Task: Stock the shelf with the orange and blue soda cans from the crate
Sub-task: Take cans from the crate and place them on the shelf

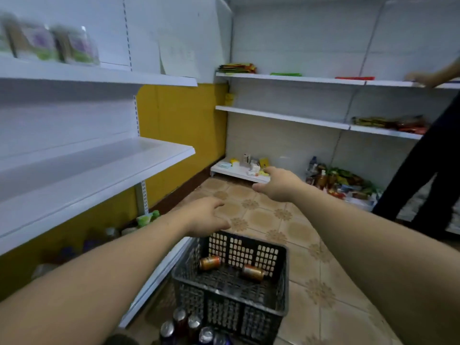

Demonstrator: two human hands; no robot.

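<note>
A dark plastic crate (283,277) stands on the tiled floor. Two orange soda cans lie on their sides inside it, one (209,262) at the left and one (253,272) at the right. Several upright cans (193,328) with silver tops stand on the floor at the crate's near side, some blue. My left hand (207,216) hovers above the crate's far left rim, fingers loosely bent, holding nothing. My right hand (278,184) is stretched out further ahead over the floor, fingers relaxed and empty. The white shelf (82,180) on my left is bare.
Higher on the left, another shelf (99,73) carries blurred packages. Below the bare shelf, bottles and a green pack (146,219) sit at floor level. Right-hand shelves (286,117) hold packets. Another person (428,165) stands at the far right, reaching onto a shelf. Small goods lie on the bottom shelves (239,171).
</note>
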